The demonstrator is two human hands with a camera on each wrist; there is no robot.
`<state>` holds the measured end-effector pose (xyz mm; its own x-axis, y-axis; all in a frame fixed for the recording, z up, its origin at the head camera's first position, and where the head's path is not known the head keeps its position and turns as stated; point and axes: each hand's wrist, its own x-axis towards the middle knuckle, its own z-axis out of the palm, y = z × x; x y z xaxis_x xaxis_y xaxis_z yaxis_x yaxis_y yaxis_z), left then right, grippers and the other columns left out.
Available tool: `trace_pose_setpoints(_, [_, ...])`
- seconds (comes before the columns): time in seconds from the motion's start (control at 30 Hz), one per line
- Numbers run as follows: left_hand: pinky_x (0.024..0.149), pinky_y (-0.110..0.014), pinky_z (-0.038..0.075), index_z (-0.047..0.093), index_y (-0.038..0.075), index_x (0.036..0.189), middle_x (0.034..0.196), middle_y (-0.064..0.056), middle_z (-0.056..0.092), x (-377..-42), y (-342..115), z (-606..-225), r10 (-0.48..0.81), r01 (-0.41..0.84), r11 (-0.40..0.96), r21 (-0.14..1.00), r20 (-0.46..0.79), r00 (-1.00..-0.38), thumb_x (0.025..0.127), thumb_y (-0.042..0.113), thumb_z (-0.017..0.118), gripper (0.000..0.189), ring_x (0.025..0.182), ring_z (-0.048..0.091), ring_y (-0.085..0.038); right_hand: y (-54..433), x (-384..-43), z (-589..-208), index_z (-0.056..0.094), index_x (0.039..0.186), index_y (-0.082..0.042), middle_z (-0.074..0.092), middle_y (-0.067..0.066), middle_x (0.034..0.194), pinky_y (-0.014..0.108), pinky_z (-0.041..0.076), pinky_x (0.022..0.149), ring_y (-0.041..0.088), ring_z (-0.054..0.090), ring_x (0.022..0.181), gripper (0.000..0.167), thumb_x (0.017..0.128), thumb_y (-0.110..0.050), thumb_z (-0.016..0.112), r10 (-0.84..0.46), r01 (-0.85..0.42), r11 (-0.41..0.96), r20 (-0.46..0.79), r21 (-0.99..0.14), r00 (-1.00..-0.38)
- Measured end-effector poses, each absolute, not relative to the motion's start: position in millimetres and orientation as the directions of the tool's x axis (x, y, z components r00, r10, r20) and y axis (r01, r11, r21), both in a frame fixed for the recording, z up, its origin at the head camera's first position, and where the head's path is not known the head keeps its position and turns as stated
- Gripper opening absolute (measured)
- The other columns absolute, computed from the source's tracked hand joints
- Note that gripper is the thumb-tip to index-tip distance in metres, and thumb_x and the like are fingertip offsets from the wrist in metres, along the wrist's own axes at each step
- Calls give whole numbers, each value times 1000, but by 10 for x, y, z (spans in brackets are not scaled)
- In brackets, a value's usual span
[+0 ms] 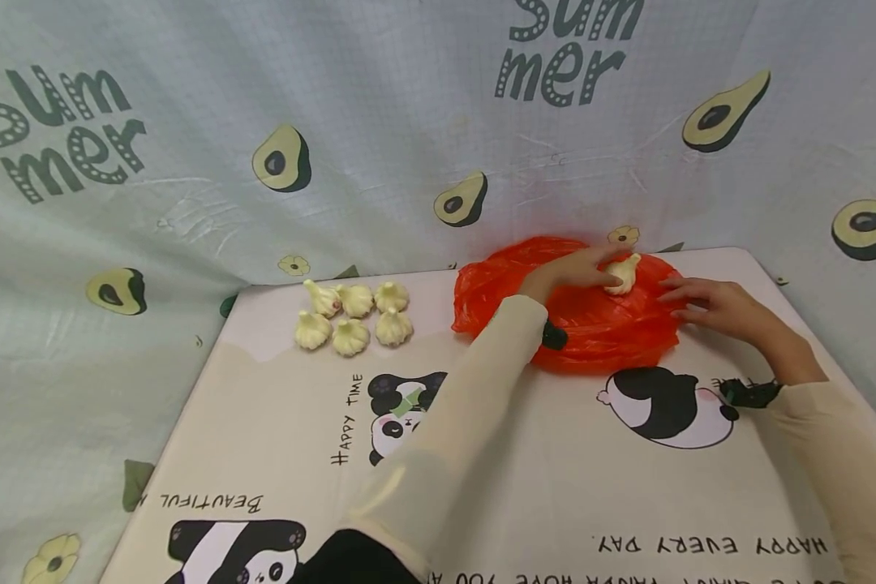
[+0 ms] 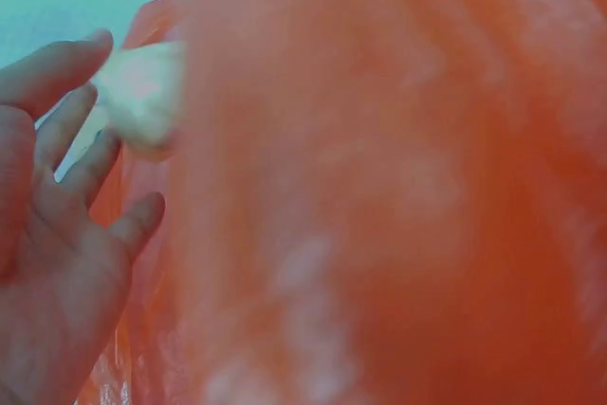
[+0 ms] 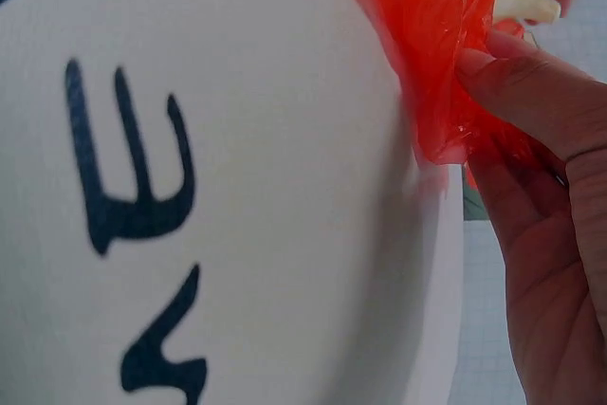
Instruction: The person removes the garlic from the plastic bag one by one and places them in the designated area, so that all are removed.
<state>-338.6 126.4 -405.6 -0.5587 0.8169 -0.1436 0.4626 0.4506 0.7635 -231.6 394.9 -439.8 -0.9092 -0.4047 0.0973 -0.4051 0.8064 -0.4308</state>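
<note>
In the head view my left hand (image 1: 575,269) reaches over a red plastic bag (image 1: 584,332) and holds a whitish garlic bulb (image 1: 624,274) by its fingertips. The left wrist view shows the thumb and fingers against the side of that garlic bulb (image 2: 142,97), part of which the blurred bag (image 2: 398,187) hides. At the bag's right edge is my right hand (image 1: 730,308). Its thumb and fingers pinch the rim of the bag (image 3: 436,54), as the right wrist view shows. Several more garlic bulbs (image 1: 350,337) stand in two rows on the table, left of the bag.
The table (image 1: 263,422) has a pale cover printed with pandas and lettering. Behind it hangs a light curtain (image 1: 380,105) with avocado prints, close to the far edge where the bag lies. My left forearm (image 1: 467,430) crosses the table's middle.
</note>
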Motion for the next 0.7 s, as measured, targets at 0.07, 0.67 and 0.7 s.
trace_pose_setpoints(0.07, [116,-21,30,29,21,162,164,2,33,-3373,1315,-4086,811,469,474,746,-161,-562,102,25,61,68,145,32,-11,3962,-2314,-4389,73,119,-4,59,27,137,55,54,88,50,54,124,32,87,0,77,-411,-416,802,109,-429,-905])
trace_pose_setpoints(0.67, [99,-19,45,68,14,125,133,-1,58,-3372,1305,-3790,841,503,526,686,-333,-425,100,20,65,26,123,49,-13,3991,-2286,-4361,73,120,-4,59,27,137,37,54,90,50,54,124,31,89,-2,76,-405,-407,787,111,-463,-908])
trace_pose_setpoints(0.7, [99,-20,45,68,14,125,133,-1,57,-3374,1300,-3778,844,504,525,686,-341,-415,100,20,65,26,123,48,-13,3989,-2284,-4355,73,120,-4,59,27,137,43,53,90,50,54,125,31,89,-2,76,-403,-404,788,108,-463,-909])
